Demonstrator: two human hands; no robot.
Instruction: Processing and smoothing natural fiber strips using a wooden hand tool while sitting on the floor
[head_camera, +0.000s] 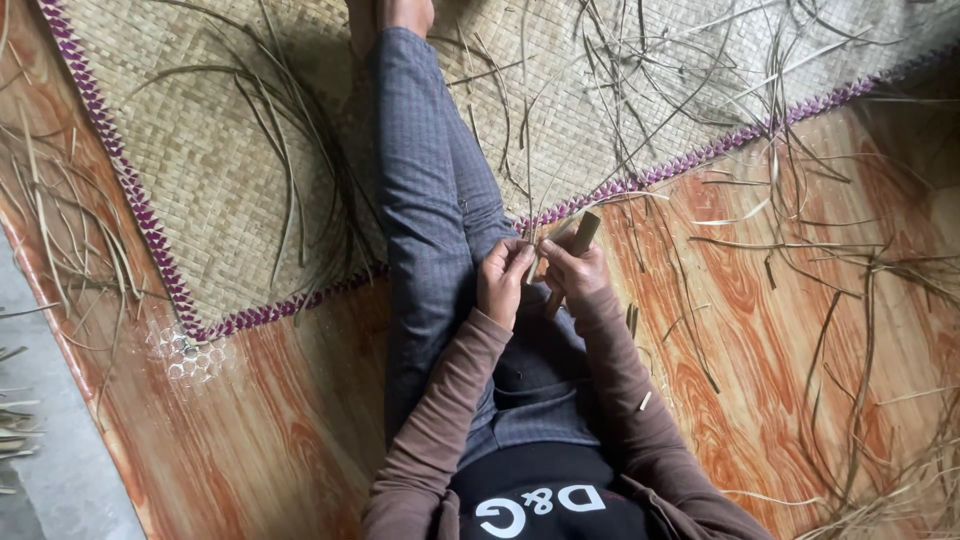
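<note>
While I sat on the floor (300, 420) with one leg (425, 200) stretched over the woven mat (200, 170), my right hand (575, 270) kept a closed grip on a short wooden stick (580, 240) just above my lap. My left hand (503, 280) pinched a thin dry reed strip (527, 190) beside it, the two hands touching. Loose strips (800, 250) lay scattered around me.
</note>
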